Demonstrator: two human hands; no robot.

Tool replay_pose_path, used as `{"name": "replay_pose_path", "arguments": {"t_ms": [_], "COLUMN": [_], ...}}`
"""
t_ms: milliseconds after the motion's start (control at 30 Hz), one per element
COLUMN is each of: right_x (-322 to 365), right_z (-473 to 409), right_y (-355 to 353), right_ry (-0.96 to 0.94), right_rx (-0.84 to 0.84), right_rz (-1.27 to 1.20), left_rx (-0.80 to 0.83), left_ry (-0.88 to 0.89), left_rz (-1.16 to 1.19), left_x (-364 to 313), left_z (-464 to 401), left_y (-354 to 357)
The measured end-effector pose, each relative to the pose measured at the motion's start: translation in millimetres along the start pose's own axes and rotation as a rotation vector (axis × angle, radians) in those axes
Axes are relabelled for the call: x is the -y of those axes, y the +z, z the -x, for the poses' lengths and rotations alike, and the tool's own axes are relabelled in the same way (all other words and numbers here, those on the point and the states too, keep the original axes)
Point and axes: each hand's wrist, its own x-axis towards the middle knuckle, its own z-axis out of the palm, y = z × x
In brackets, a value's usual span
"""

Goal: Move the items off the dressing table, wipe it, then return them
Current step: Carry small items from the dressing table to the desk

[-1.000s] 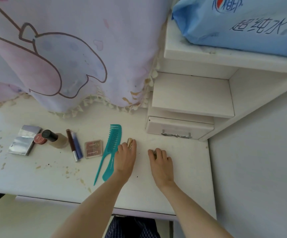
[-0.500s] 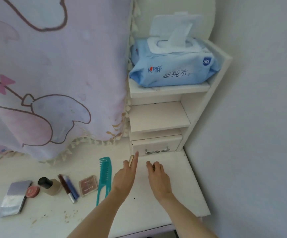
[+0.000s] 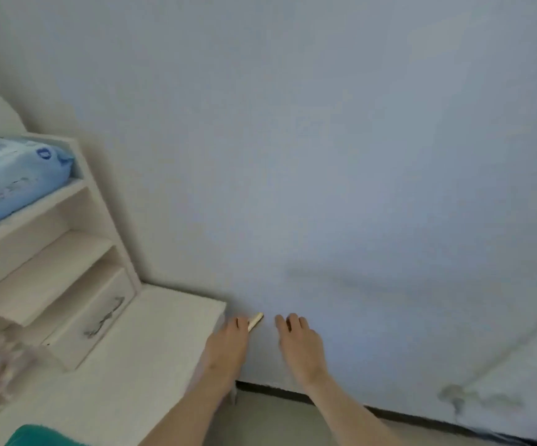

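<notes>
I am facing the pale wall [image 3: 357, 156], past the bench [image 3: 151, 342] edge. My left hand [image 3: 228, 344] is gripping a small gold tube [image 3: 255, 320]; my right hand [image 3: 299, 342] is curling round something dark I cannot identify.

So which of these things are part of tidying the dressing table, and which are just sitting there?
Part of the job:
- small gold tube in the left hand
- right hand, holding something too hidden to name
- dressing table
- teal comb

Just there:
- pack of wipes
- shelf unit
- wall
</notes>
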Motion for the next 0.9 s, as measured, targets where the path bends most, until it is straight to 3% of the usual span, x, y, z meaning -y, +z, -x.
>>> {"name": "replay_pose_path", "arguments": {"t_ms": [233, 367, 500, 667, 800, 900], "right_x": [-155.0, -226.3, -276.0, -313.7, -349.3, -386.5], "right_z": [172.4, 298.4, 430.6, 568.7, 636.1, 667.0], "right_y": [-105.0, -168.4, -227.2, -283.0, -304.9, -308.2], "right_ry": [0.498, 0.735, 0.924, 1.158, 1.286, 1.326], "right_rx": [-0.113, -0.149, -0.195, -0.133, -0.084, -0.061], "right_rz": [0.258, 0.397, 0.506, 0.543, 0.528, 0.507], "left_rx": [-0.162, -0.226, -0.256, -0.198, -0.142, -0.141], "left_ry": [0.621, 0.935, 1.128, 1.305, 1.419, 1.401], "left_rz": [-0.027, 0.088, 0.174, 0.286, 0.243, 0.203], "left_x": [-231.7, -371.6, -499.3, -625.1, -701.3, -753.1], "left_z": [30.7, 86.9, 171.6, 274.9, 322.7, 333.6], "left_y": [-23.0, -18.1, -23.9, -31.6, -35.9, -26.7]}}
